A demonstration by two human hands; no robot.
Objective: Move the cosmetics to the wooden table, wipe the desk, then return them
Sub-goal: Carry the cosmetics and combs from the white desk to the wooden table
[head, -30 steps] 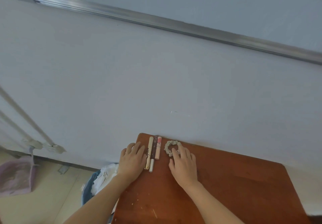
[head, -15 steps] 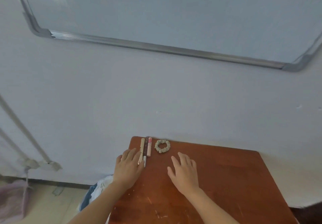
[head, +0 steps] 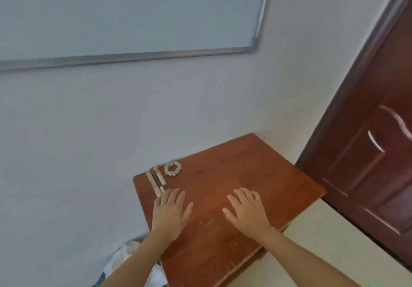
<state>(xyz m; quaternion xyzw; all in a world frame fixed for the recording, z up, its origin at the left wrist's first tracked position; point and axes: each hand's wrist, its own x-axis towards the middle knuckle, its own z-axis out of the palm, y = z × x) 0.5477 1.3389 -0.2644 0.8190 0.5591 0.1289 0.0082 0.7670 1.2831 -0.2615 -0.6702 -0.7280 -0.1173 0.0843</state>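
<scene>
Three slim cosmetic tubes (head: 156, 181) lie side by side near the far left corner of the reddish wooden table (head: 256, 175). A pale green scrunchie (head: 172, 168) lies just right of them, close to the wall. My left hand (head: 170, 213) rests flat on the table with straight fingers, its fingertips just short of the tubes' near ends. My right hand (head: 247, 212) lies flat and spread on the middle of the table, holding nothing.
A white wall with a metal-framed whiteboard (head: 133, 19) rises behind the table. A dark red door (head: 379, 153) stands at the right. White cloth or bags (head: 131, 257) sit on the floor by the table's left side. Pale floor (head: 323, 253) shows at the right.
Both hands have drawn back from the tubes and the scrunchie toward me and now lie flat. The view has swung right, bringing the door into sight.
</scene>
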